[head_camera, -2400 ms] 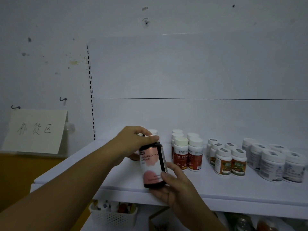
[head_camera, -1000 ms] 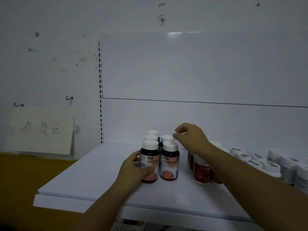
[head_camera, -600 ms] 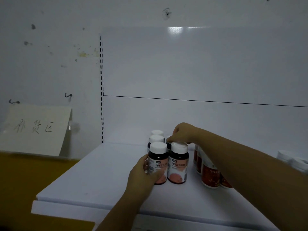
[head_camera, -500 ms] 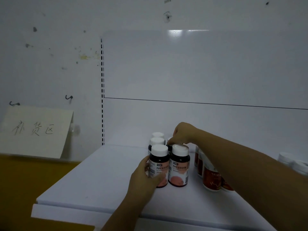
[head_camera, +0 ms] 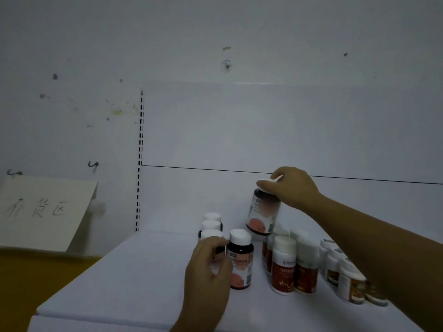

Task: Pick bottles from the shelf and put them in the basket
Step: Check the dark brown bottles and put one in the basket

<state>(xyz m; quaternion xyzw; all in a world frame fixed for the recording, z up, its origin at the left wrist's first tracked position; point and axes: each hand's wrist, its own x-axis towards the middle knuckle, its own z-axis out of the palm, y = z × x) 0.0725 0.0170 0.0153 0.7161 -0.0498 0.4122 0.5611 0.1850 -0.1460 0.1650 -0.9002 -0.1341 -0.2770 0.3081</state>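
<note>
Right hand [head_camera: 293, 188] pinches a bottle [head_camera: 263, 213] by its cap above the shelf [head_camera: 124, 279], left hand [head_camera: 207, 264] wraps another; light, rigid plastic, probably safer gripped round the body.

A pale paper sign [head_camera: 45, 213] with three handwritten characters hangs at the left edge of view, its lower right corner lifting away from the wall [head_camera: 215, 32]. Two dark hooks [head_camera: 93, 165] sit above it. The wall is white, marked with scattered dark specks, a yellowish stain [head_camera: 117, 112] and a small hole [head_camera: 226, 66]. A slotted upright strip [head_camera: 139, 161] runs vertically beside a white back panel [head_camera: 263, 130]. A yellow-brown area [head_camera: 36, 279] lies below the sign.
</note>
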